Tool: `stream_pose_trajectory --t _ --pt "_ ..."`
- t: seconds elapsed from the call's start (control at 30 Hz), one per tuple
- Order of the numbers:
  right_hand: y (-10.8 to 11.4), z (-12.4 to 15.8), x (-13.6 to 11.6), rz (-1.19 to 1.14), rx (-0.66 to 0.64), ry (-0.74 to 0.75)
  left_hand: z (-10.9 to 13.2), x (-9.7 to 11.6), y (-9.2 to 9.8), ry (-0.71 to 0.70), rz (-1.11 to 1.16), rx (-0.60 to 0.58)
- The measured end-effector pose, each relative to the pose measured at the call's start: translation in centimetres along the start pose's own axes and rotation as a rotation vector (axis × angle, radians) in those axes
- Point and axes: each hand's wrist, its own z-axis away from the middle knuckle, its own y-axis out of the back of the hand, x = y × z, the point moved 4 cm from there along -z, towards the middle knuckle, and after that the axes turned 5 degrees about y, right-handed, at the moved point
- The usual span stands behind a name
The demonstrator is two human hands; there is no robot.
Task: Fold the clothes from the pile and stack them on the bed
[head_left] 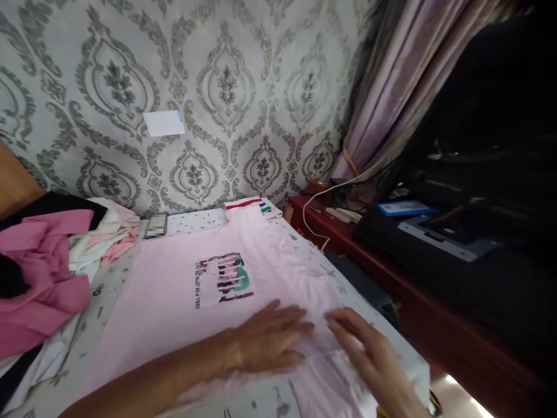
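Observation:
A pale pink T-shirt (161,296) lies spread out on a white patterned cover, with a dark and green picture print and lettering on its front. Flat against the shirt, near its collar side, rests my left hand (270,337) with the fingers spread. My right hand (374,354) is just to the right, over the shirt's wrinkled edge and sleeve, fingers extended and slightly bent. Both hands are a little blurred, and nothing is seen gripped in either one.
Heaped pink clothes (52,255) lie on the left. A small pixelated item (155,225) and a striped folded cloth (248,203) are at the back by the wall. On the right stands a red-brown table (322,215) with a white cable (304,212) hanging over it.

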Motion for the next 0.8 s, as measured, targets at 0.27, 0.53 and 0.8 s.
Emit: stream_pose_trajectory --t 0.27,0.53,0.8 --pt "-18.0 -16.6 -3.4 0.292 -0.505 0.482 4.9 -16.1 5.9 0.539 -0.164 0.251" --pt "-16.8 -28.6 2.8 0.582 -0.434 0.266 15.8 -28.6 10.5 0.951 -0.313 0.429" --pt "-15.4 -30.0 5.3 0.544 -0.313 0.338 18.6 -30.0 10.8 0.948 -0.357 0.491"
